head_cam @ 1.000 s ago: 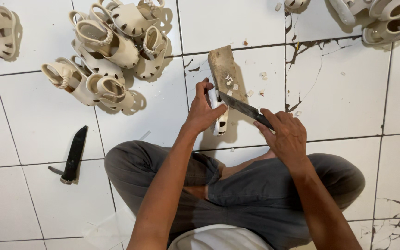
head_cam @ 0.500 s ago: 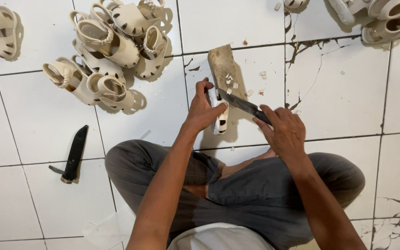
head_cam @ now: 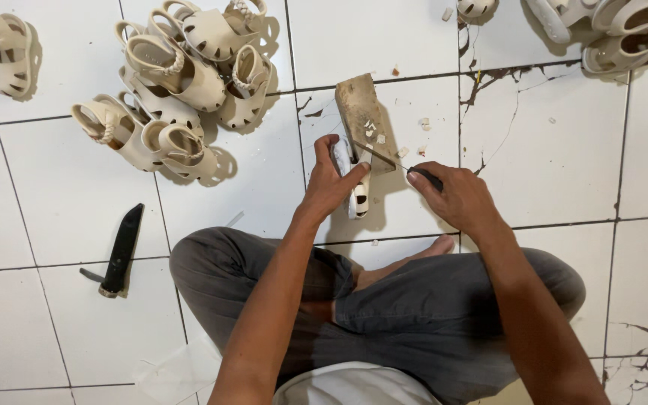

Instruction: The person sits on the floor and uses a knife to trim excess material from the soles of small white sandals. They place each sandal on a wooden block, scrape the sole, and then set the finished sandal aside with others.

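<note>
I sit cross-legged on a white tiled floor. My left hand (head_cam: 333, 181) holds a small cream sandal (head_cam: 357, 196) on its side against a wooden block (head_cam: 364, 118). My right hand (head_cam: 453, 195) grips a dark-handled knife (head_cam: 393, 159), its thin blade laid across the sandal's upper end and the block. Small pale shavings lie on the block and on the tile beside it.
A heap of cream sandals (head_cam: 178, 82) lies at the upper left, one more sandal (head_cam: 1, 49) at the far left, others (head_cam: 609, 30) at the upper right. A black knife sheath (head_cam: 120, 251) lies at the left. The tiles at the right are cracked.
The knife blade has swung from a slanted pose over the sandal to lie closer across its upper end. My right hand has shifted slightly up and left.
</note>
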A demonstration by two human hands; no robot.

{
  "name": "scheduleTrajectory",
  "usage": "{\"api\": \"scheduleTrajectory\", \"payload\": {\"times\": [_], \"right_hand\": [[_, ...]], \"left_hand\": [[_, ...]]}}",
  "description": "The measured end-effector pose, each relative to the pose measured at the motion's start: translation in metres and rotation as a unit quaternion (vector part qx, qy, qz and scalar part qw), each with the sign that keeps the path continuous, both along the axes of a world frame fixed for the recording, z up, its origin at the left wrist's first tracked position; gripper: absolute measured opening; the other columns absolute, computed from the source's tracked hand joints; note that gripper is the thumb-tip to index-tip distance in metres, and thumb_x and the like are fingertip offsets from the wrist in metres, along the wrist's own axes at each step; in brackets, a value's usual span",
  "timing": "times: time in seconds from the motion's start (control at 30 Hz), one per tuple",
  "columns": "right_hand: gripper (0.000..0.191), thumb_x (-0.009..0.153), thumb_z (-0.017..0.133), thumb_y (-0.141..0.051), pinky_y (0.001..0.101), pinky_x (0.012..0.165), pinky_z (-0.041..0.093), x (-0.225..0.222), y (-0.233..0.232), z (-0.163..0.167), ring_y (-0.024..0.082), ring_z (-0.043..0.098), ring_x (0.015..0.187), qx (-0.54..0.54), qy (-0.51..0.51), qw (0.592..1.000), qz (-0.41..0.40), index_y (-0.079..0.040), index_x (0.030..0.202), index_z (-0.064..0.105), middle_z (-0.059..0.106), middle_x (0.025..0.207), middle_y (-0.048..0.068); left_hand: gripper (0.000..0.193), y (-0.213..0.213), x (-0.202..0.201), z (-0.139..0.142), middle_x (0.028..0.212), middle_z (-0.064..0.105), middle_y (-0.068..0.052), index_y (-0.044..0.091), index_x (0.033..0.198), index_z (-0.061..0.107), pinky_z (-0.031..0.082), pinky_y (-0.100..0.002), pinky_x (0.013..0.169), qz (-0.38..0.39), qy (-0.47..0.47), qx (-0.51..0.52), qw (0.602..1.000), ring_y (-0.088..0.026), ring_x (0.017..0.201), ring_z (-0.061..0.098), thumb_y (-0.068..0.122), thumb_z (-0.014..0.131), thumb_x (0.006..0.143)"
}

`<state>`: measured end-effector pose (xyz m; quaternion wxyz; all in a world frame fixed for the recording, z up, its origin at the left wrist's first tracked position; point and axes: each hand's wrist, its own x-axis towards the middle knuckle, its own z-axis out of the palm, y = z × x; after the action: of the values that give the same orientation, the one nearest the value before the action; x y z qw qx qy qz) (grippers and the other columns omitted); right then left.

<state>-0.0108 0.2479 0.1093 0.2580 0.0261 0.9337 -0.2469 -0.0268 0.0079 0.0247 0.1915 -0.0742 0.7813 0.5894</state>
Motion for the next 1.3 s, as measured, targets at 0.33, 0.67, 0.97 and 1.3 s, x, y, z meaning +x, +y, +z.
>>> {"api": "scheduleTrajectory", "payload": {"times": [0.33,0.67,0.97,1.3], "right_hand": [[0.040,0.098,0.061,-0.048,0.0404,0.060,0.055,0.001,0.019,-0.003,0.027,0.072,0.072,-0.002,0.133,0.988,0.081,-0.013,0.113,0.075,0.077,0.088,0.008],[0.035,0.099,0.059,-0.046,0.0411,0.060,0.056,0.013,0.025,0.000,0.027,0.072,0.071,0.045,0.098,0.990,0.090,-0.017,0.109,0.075,0.076,0.085,0.006],[0.040,0.099,0.058,-0.047,0.0443,0.062,0.055,0.022,0.029,0.004,0.032,0.072,0.068,-0.012,0.085,0.996,0.024,-0.013,0.112,0.074,0.074,0.080,0.014],[0.042,0.100,0.060,-0.044,0.0417,0.064,0.051,0.050,0.025,0.016,0.031,0.066,0.068,-0.020,0.044,0.997,-0.053,-0.007,0.116,0.074,0.070,0.072,0.018]], "left_hand": [[0.082,0.016,-0.010,0.039,0.105,0.069,-0.021,0.004,0.139,0.032,0.058,-0.039,0.075,0.058,-0.104,-0.047,0.992,-0.028,0.081,0.072,0.030,0.075,0.075],[0.082,0.015,-0.008,0.036,0.104,0.068,-0.022,0.005,0.141,0.029,0.058,-0.039,0.076,0.055,-0.095,-0.028,0.994,-0.028,0.083,0.071,0.028,0.074,0.076],[0.096,0.016,-0.011,0.034,0.118,0.063,-0.027,0.004,0.149,0.019,0.057,-0.040,0.082,0.045,-0.096,-0.039,0.994,-0.030,0.089,0.071,0.032,0.076,0.077],[0.085,-0.041,0.056,0.054,0.141,0.050,-0.019,0.007,0.159,0.023,0.054,-0.038,0.098,0.113,-0.047,0.232,0.965,-0.025,0.122,0.056,0.025,0.070,0.090]]}}
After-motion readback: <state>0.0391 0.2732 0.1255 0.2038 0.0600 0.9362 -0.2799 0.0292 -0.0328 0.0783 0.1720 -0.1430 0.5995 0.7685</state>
